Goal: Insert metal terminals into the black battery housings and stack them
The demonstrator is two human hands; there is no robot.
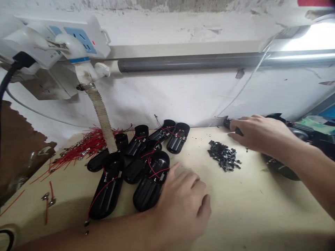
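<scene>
My left hand (184, 200) lies palm down against the right side of a black plastic casing (150, 190) with a red wire and small metal contacts. Its fingers are bent and their tips are hidden. Several like casings, rounded at the ends, lie in a group to the left, one of them (107, 195) in front. At the back right, my right hand (258, 134) has its thumb and fingers closed around a black plastic piece (227, 122), mostly covered by the fingers. Between the hands is a pile of small dark metal parts (224, 156).
Red wires with metal ends (89, 144) are heaped at the table's left. A ribbed hose (101, 113) hangs down among the casings from a white pipe fitting. More black casings (285, 170) lie under my right forearm. A power strip (81, 38) and grey pipe (183, 63) line the wall.
</scene>
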